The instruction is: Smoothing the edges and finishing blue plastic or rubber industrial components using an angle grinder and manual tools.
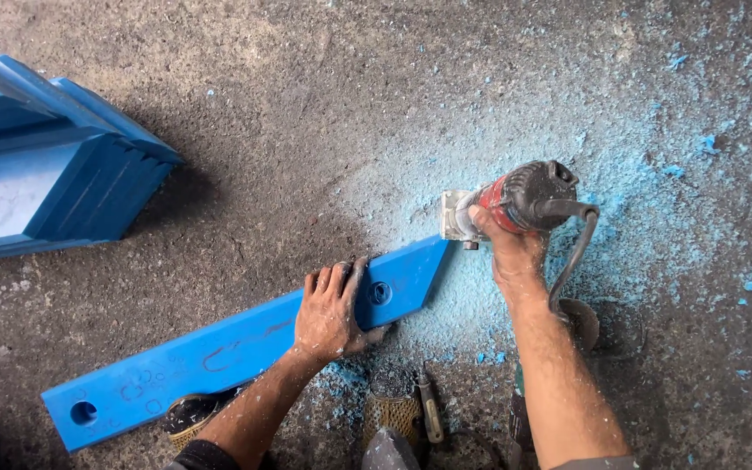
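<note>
On the rough concrete floor [306,104], the left hand [332,312] presses flat, fingers spread, to steady a long blue plastic board [219,352], while the right hand [508,248], clenched around a red-and-black handheld trimmer [515,202], works the board's angled end amid blue shavings [480,296].

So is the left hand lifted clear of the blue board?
No, the left hand lies flat on the blue board beside a round hole, while the right hand grips the red router.
</note>
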